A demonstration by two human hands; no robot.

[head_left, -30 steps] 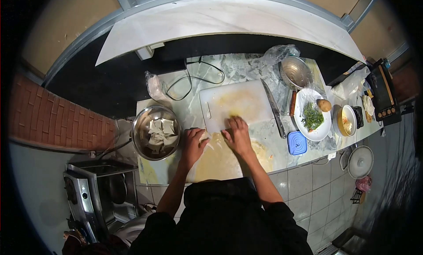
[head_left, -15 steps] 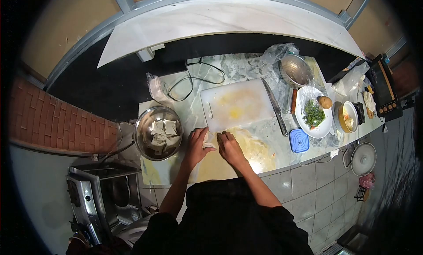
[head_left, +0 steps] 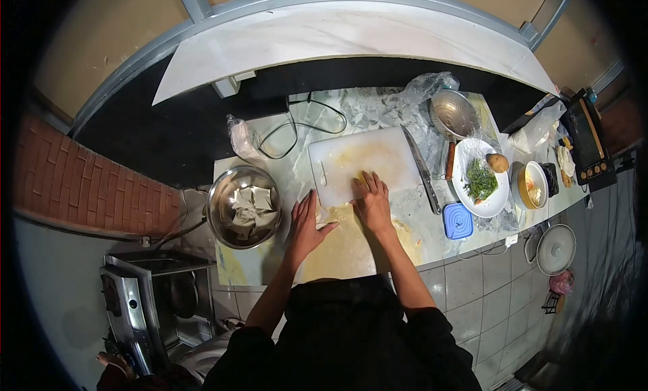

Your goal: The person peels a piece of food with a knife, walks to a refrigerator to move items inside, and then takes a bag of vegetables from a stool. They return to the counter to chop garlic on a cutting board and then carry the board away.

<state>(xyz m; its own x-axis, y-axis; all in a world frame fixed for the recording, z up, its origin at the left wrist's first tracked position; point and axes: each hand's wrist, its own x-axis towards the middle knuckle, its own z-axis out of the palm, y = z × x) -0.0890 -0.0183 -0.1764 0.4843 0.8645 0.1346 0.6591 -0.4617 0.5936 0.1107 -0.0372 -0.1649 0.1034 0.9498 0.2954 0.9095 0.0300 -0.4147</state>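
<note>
On the counter close to the person's body, the left hand (head_left: pixel 307 222) lies flat with its fingers stretched out and side by side, and its thumb sticks out to the right. It grips nothing. It presses on the left edge of a thin yellow sheet of dough (head_left: pixel 341 249). The right hand (head_left: pixel 372 202) is flat too, with its fingers spread a little. It holds nothing either. Its palm sits on the far edge of the dough and its fingertips reach onto the white cutting board (head_left: pixel 364 158). The dough lies spread out on the marble counter (head_left: pixel 233 266), between the board and the counter's near edge, just under both hands.

A long knife (head_left: pixel 422 169) lies along the right side of the board. Near it, to the right, is a small blue box lid (head_left: pixel 457 221). Past the knife stands a white plate (head_left: pixel 472 195) with green leaves (head_left: pixel 480 179) and a small potato (head_left: pixel 497 163) on it. Behind the plate is a shiny metal bowl (head_left: pixel 453 112). Right of the plate sits a small bowl (head_left: pixel 531 186).

Left of the hands stands a big metal bowl (head_left: pixel 219 188) with folded pale dough pieces (head_left: pixel 251 209) inside. Behind it lie a clear plastic bag (head_left: pixel 241 138) and a black cable (head_left: pixel 297 129).
</note>
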